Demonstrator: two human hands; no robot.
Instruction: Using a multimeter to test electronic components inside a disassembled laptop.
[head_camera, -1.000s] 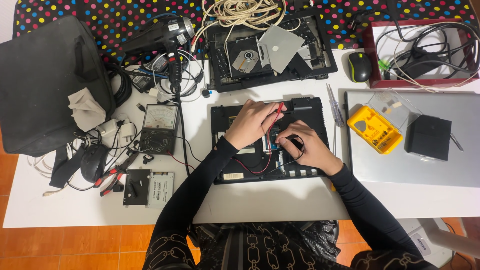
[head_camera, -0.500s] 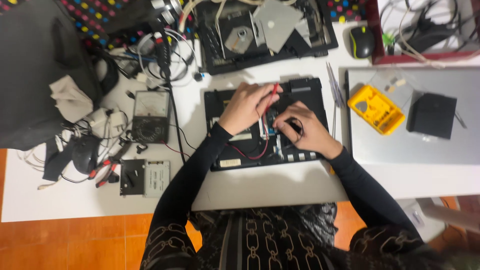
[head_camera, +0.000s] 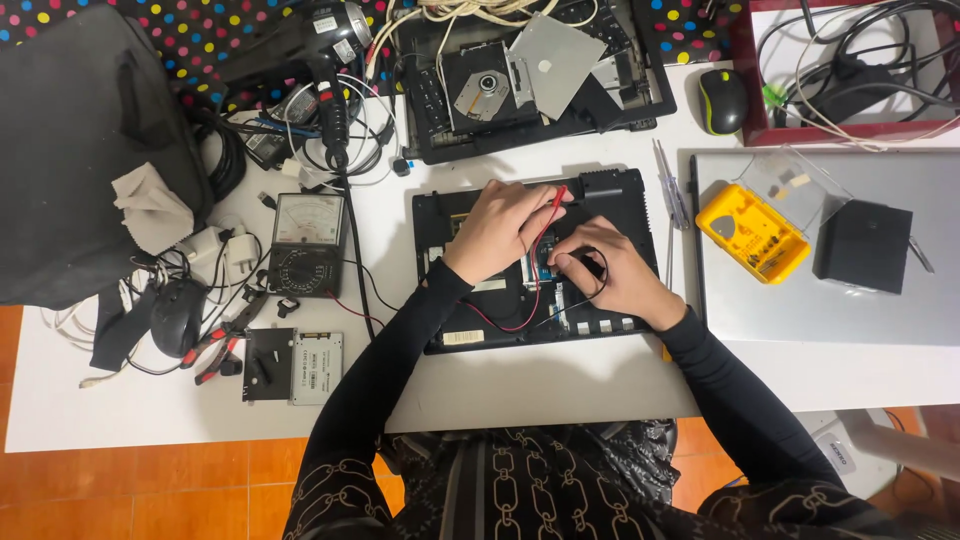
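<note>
The person is probing the inside of an opened black laptop base (head_camera: 600, 190) that is lying in the middle of the white table (head_camera: 560, 380). The left hand (head_camera: 497, 228) is pinching a red test probe (head_camera: 553, 205), its fingers closed narrowly around it, with the tip pointing down toward the board. The right hand (head_camera: 607, 268) is resting just beside it, fingers curled tight on a black probe (head_camera: 592, 262) whose tip is hidden under the hand. Red and black leads are trailing off toward the analog meter (head_camera: 306, 243) sitting to the left, near a small drive (head_camera: 317, 368) and red-handled pliers (head_camera: 222, 345). A yellow bit case (head_camera: 752, 232) is lying on a closed grey laptop (head_camera: 840, 310) to the right.

Judging by this, the step in hand is taking a reading across two points on the board. The next move seems to call for holding both tips steady on their contacts while glancing across at the meter's needle, without letting either probe slip onto neighbouring parts
</note>
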